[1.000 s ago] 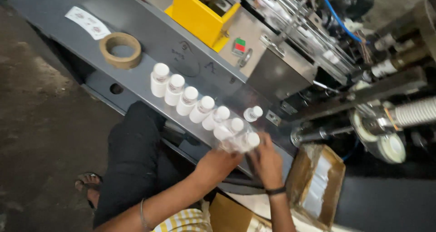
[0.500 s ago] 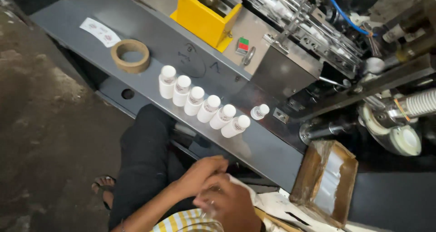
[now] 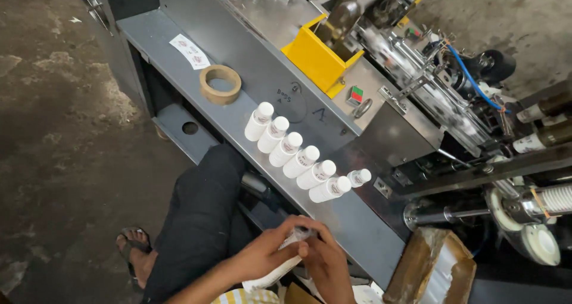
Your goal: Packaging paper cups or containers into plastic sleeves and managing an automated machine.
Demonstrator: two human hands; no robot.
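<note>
Presently six white bottles (image 3: 296, 154) lie rowed on the steel shelf (image 3: 238, 110); left hand (image 3: 268, 253) and right hand (image 3: 325, 262) both clasp another bottle (image 3: 280, 267), unplaced

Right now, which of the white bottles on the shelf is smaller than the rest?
The small bottle at the right end of the row, beside the last big one. The other six are all larger.

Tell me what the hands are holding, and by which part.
Both hands grip a stack of white paper cups: the left hand wraps its middle, the right hand closes over its upper end.
</note>
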